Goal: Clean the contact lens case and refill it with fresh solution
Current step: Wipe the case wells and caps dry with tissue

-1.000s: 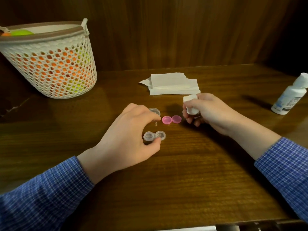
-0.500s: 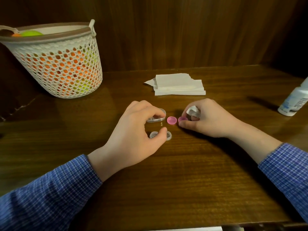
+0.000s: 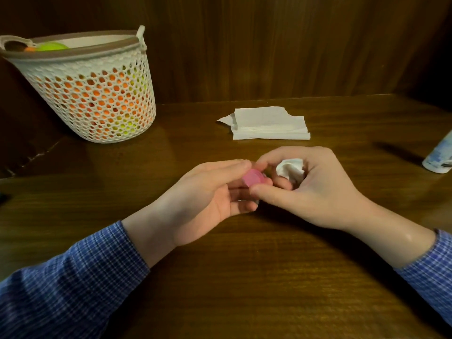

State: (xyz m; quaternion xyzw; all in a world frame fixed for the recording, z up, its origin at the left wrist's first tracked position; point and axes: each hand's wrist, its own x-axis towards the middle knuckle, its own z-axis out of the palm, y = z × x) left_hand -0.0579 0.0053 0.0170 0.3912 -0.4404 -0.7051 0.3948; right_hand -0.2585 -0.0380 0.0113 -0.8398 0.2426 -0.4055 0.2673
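Note:
My left hand (image 3: 210,194) is turned palm-inward and holds the clear lens case (image 3: 253,201). Its fingers hide most of the case. A pink cap (image 3: 253,180) sits at the left fingertips. My right hand (image 3: 320,189) pinches that cap between thumb and forefinger. A crumpled white tissue (image 3: 290,169) is tucked under the right hand's curled fingers. The white solution bottle (image 3: 440,157) lies at the right edge of the table, cut off by the frame. I cannot see the second pink cap or the small clear dish.
A stack of folded white tissues (image 3: 269,123) lies behind my hands. A white mesh basket (image 3: 97,99) with orange and green contents stands at the back left. A wooden wall closes the back of the dark wooden table (image 3: 244,277).
My left hand turned over and lifted the lens case. My right hand picked a pink cap off the table and brought it to the case. The hands now meet.

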